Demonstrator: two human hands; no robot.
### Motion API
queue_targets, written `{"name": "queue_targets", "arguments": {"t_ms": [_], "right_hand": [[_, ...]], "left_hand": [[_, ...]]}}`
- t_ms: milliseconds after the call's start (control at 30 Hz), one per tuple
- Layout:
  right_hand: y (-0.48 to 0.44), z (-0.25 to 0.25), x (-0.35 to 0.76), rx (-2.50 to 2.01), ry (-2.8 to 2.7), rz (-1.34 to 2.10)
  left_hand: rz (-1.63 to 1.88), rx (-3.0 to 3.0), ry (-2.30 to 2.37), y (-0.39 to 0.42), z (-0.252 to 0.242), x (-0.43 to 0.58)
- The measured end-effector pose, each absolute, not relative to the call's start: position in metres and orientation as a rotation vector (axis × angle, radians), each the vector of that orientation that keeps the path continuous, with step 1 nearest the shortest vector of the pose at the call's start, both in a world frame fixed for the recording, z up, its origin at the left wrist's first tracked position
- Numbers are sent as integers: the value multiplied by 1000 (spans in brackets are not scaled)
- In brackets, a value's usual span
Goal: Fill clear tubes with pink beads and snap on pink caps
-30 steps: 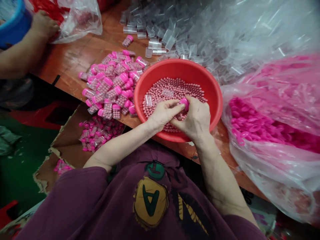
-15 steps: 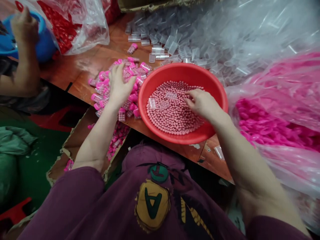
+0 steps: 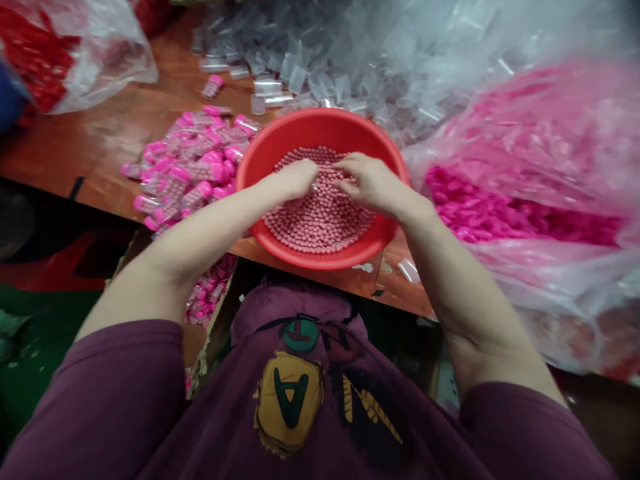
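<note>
A red basin (image 3: 320, 259) holds a layer of small pink beads (image 3: 320, 227). My left hand (image 3: 299, 179) is inside it with the fingers closed at the beads; what they hold, if anything, is too small to make out. Facing it, my right hand (image 3: 367, 181) is over the beads at the right, its thumb and fingers apart. The two hands are close but not touching. Left of the basin lies a heap of small clear containers with pink caps (image 3: 200, 163), filled with beads.
Behind the basin spreads a pile of clear empty containers (image 3: 325, 73). Bright pink caps (image 3: 520, 213) lie in a plastic bag at the right. A bag of red pieces (image 3: 43, 53) is at the upper left. Below the table edge, a carton holds filled containers (image 3: 210, 290).
My left hand has moved from the heap of filled containers into the basin, and its fingers have closed. The view has shifted, and the other person's arm is out of sight.
</note>
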State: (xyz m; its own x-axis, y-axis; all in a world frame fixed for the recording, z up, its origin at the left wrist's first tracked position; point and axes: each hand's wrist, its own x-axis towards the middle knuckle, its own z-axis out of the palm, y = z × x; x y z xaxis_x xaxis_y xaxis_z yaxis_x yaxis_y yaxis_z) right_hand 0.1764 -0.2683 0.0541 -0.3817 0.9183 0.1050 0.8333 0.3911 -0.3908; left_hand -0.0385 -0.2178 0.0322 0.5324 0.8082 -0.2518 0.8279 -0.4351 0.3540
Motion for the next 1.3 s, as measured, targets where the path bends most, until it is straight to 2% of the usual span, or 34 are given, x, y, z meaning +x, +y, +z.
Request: {"name": "queue_targets", "arguments": {"t_ms": [167,333,500,667,800,1000,1100,1300], "right_hand": [[-351,90,281,-1787,-1782,298],[-411,48,318,-2071,-1753,299],[-372,-5,291,-2183,-1760,206],[-324,-29,267,-2305,-1755,145],[-316,-39,277,-2198,-1706,198],[-320,-39,305,-1943,-1418,267],[-324,-23,307,-1648,-1268,377],[-338,31,251,-1413,-1471,664]], "left_hand": [[-133,2427,1260,-208,8,-20],[15,2267,1129,-235,-3,39],[153,2074,1133,-256,3,64],[314,1967,1062,-258,32,49],[516,1561,932,-268,56,26],[577,950,652,-295,77,-16],[565,775,612,-307,79,-26],[608,582,625,-333,77,-25]]}}
